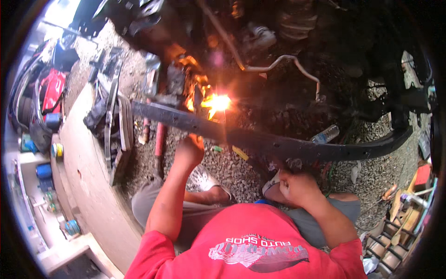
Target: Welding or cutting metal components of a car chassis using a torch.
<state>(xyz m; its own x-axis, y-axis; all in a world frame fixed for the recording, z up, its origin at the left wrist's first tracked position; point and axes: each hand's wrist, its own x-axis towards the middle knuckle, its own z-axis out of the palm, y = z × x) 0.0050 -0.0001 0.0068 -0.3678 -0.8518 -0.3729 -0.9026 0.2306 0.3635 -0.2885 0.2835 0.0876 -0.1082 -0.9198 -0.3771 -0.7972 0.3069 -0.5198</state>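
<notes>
A long curved black metal bar (232, 135) runs across in front of me. My left hand (188, 152) is closed just under the bar's left part, its fingertips lit orange. What it grips, if anything, is hidden. My right hand (297, 188) is curled into a fist over my right knee, below the bar; I cannot make out anything in it. A bright flame (216, 102) burns just beyond the bar, ahead and right of my left hand. Smaller flames (193, 86) lick up a dark part on its left. A bent metal pipe (278, 60) hangs farther back.
A clear plastic bottle (326, 135) lies beyond the bar. A yellow-ended tool (240, 153) and a red rod (159, 139) rest on gravel (227, 174). Left are dark strips (111, 121) and a concrete ledge (93, 176); right, a tool rack (395, 237). Dark vehicle parts fill the top.
</notes>
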